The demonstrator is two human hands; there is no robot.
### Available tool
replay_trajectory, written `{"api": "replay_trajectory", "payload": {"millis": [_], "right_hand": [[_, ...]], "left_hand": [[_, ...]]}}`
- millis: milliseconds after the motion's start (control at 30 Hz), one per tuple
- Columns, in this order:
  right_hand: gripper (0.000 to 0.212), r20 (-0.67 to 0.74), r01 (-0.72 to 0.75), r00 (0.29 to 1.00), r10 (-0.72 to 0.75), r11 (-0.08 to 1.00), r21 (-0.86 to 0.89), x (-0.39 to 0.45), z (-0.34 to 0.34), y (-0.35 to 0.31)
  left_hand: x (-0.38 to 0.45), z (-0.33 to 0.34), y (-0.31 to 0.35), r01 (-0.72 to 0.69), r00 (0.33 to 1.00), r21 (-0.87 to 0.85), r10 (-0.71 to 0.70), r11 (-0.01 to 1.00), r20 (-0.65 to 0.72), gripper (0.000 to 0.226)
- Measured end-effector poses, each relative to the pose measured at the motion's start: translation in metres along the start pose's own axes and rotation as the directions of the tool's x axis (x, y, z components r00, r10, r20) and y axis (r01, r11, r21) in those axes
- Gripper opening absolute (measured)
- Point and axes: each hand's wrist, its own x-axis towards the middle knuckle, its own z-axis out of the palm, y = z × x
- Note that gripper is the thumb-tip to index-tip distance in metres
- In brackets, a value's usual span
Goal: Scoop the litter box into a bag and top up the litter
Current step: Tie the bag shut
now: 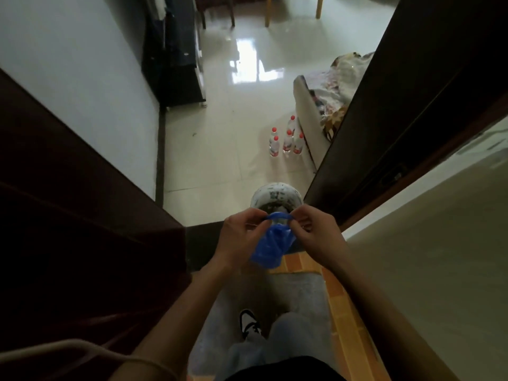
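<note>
The left hand (242,237) and right hand (316,235) each pinch the top edge of a blue bag (270,247), holding it in mid-air above a grey mat (302,292); a round white bin (276,198) stands on the floor (220,149) just beyond.

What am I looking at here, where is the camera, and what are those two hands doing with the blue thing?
There is one picture, taken by a wide-angle camera worn on a person's head, looking forward and down. So the arms coming up from the bottom edge are that person's own. The left hand and right hand each pinch the top of a blue plastic bag, which hangs between them; they seem to be pulling its mouth open. Just beyond the hands, on the pale tiled floor, stands a round white bucket. Farther off is a cluster of water bottles with red caps. Below, you see the person's shoe on a grey mat.
</note>
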Motion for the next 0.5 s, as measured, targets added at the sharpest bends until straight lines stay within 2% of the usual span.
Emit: {"api": "replay_trajectory", "payload": {"millis": [267,500], "right_hand": [[0.010,-0.086,-0.076,0.994,0.072,0.996,-0.039,0.086,0.013,0.037],[0.007,-0.026,-0.051,0.998,0.049,0.994,-0.099,0.167,0.030,0.091]], "left_hand": [[0.101,0.009,-0.029,-0.058,0.996,0.066,0.053,0.996,0.077,0.016],[0.184,0.032,-0.074,-0.015,0.995,0.119,0.003,0.993,0.102,0.017]]}}
